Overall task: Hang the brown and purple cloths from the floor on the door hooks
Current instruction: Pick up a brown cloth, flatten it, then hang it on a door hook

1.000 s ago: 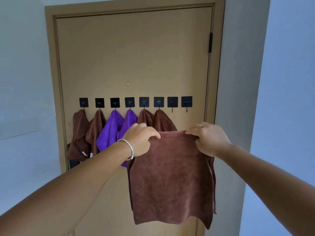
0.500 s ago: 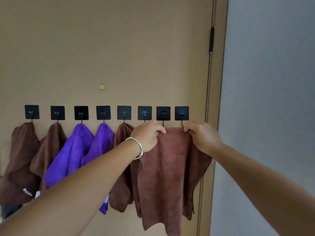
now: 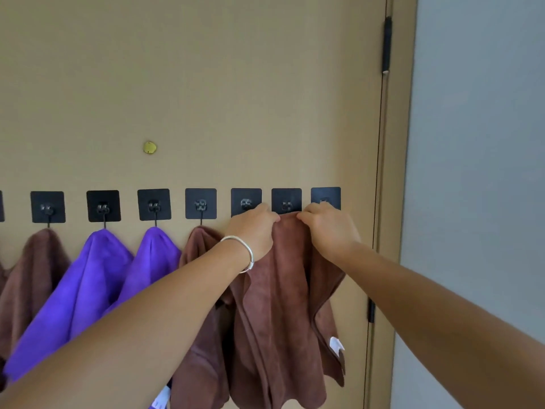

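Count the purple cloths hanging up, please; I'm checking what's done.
2: one purple cloth on the third visible hook from the left, the other on the next hook rightward. More could hide beyond the left edge.

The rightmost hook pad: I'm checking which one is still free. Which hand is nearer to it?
Right. The right hand sits just below the rightmost hook pad, overlapping its bottom edge; the left hand is two pads further left.

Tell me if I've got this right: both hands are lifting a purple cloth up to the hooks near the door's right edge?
Not quite. The head view shows the left hand and right hand pinching a brown cloth, not a purple one. The rest is right.
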